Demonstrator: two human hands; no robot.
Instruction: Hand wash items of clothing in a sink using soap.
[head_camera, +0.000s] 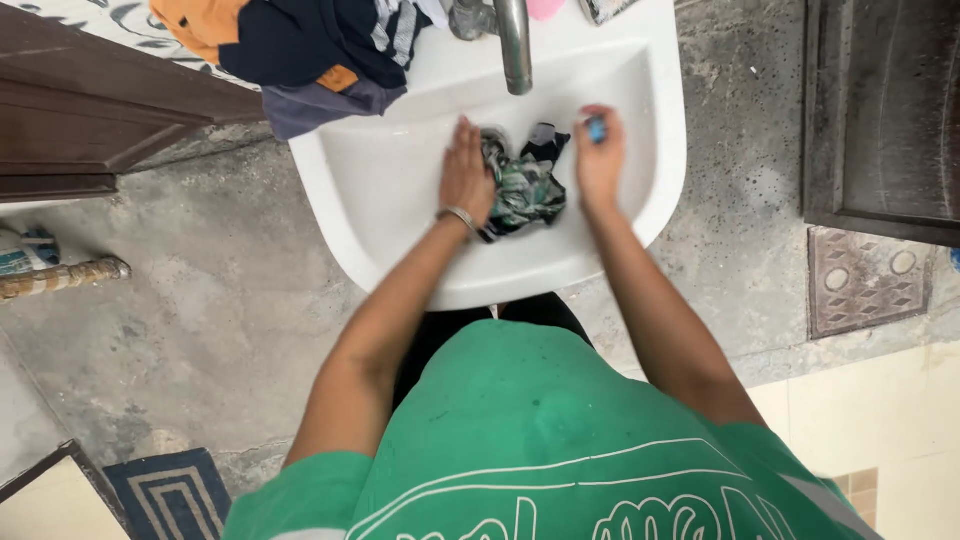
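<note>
While a patterned cloth (525, 185) lies bunched in the bowl of the white sink (400, 215), just below the tap (514, 45), it is pressed from two sides.

Left hand (466, 175): laid flat at the cloth's 9 o'clock edge, fingers together and extended, palm down; nothing is enclosed. A metal bangle (461, 215) is worn at the wrist.

Right hand (599, 160): set at the cloth's 3 o'clock side, fingers curled and pinched on a small blue object (596, 129), probably a soap piece or brush; its kind cannot be told.

Cloth: dark green and black print, crumpled, apparently wet; no lather can be made out, and no water is seen running from the tap.

Pile of clothes (310, 50): orange, navy and grey pieces heaped on the sink's rim at 11 o'clock, apart from the bowl.

Progress, as judged: one piece is in hand in the bowl, and scrubbing seems at an early or middle stage; rinsing and wringing appear not yet done. Whether the pile is washed or waiting cannot be told.

Surroundings: grey concrete floor (220, 300), a blue mat (170, 495) at 7 o'clock.
</note>
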